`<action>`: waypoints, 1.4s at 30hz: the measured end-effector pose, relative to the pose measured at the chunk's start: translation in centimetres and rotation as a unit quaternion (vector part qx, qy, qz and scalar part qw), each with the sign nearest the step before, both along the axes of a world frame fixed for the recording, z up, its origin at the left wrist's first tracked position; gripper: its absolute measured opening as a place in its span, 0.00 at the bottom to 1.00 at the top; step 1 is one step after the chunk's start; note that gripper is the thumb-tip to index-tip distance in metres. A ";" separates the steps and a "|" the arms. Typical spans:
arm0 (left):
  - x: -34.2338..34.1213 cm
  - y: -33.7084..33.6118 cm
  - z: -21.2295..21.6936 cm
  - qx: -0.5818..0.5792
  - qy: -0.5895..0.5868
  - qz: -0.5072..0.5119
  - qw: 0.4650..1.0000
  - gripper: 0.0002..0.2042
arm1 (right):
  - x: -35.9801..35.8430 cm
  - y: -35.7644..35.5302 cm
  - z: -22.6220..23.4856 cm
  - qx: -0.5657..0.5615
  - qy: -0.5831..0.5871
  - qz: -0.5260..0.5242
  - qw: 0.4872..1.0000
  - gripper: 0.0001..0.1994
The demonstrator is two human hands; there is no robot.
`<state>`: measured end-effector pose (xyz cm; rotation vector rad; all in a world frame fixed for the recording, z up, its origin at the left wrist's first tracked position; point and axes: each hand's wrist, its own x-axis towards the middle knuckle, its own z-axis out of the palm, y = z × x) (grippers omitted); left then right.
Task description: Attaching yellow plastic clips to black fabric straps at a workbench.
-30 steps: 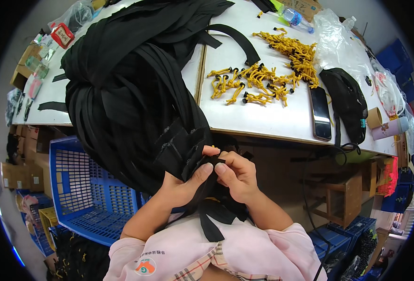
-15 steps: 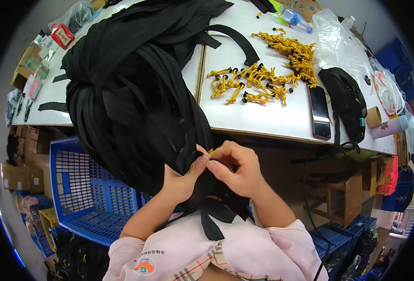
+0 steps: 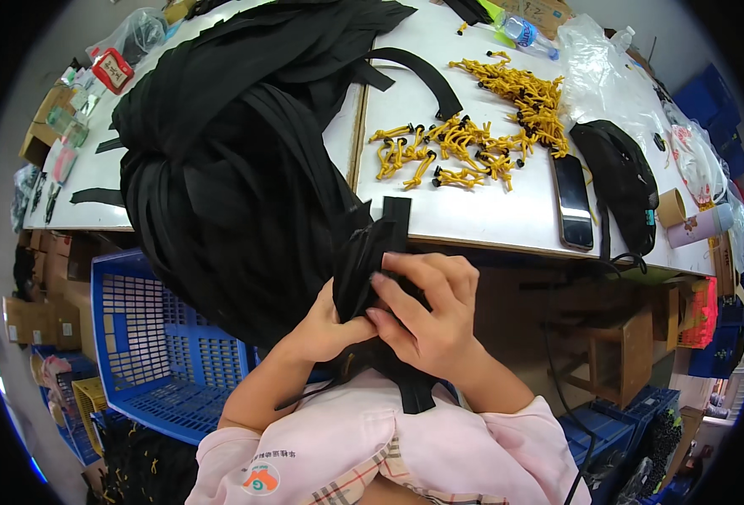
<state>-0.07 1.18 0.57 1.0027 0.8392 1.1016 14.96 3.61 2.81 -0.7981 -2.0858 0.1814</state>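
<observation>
Close to my body, my left hand [image 3: 326,326] is closed around a gathered black fabric piece [image 3: 357,263] with a zipper-like line along it. The fingers of my right hand [image 3: 435,313] are bent, thumb and fingertips pressed to that same piece from the right. A flat black strap end [image 3: 396,220] stands up above my fingers. Other black fabric hangs below my hands over my lap, largely hidden. Just beyond lies a big heap of long black straps [image 3: 220,194], spilling over the table edge. Yellow cord loops with black ends [image 3: 465,143] are spread on the table.
The white table [image 3: 439,210] also bears a phone [image 3: 574,202], a black waist bag [image 3: 616,185], a plastic bottle [image 3: 530,35], clear plastic bags [image 3: 595,71] and a cup [image 3: 698,229]. A blue crate [image 3: 162,370] stands below the heap; a wooden stool [image 3: 616,353] is at right.
The black piece has been raised and turned in my hands, so its strap end now points up. My right fingers have spread along it. The yellow bit at my fingertips no longer shows.
</observation>
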 end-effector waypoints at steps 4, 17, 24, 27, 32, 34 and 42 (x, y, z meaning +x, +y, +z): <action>0.0 0.0 0.8 -0.061 -0.098 0.028 0.993 0.28 | 0.3 0.5 -1.4 -0.032 0.094 0.036 0.994 0.08; 0.5 0.2 -0.2 -0.021 0.026 0.065 0.997 0.13 | 0.2 0.1 -2.6 -0.308 0.236 0.096 0.917 0.01; 1.0 0.1 -0.7 0.343 0.263 0.162 0.887 0.13 | -0.5 0.2 -3.5 -0.617 0.462 0.120 0.625 0.05; 0.9 0.4 -1.0 0.268 0.221 0.184 0.919 0.10 | 0.0 1.7 -2.8 -0.585 0.341 0.144 0.722 0.07; 1.1 0.4 -0.1 -0.038 0.036 0.169 0.984 0.07 | 0.8 10.9 -3.2 -0.150 -0.079 -0.291 0.942 0.12; 1.0 0.5 -0.2 -0.096 -0.065 0.139 0.983 0.07 | 1.7 12.3 -3.6 -0.151 -0.110 -0.280 0.942 0.12; 1.2 0.7 -0.5 -0.069 -0.048 0.169 0.982 0.08 | 2.0 11.0 -4.1 -0.053 0.046 -0.251 0.965 0.05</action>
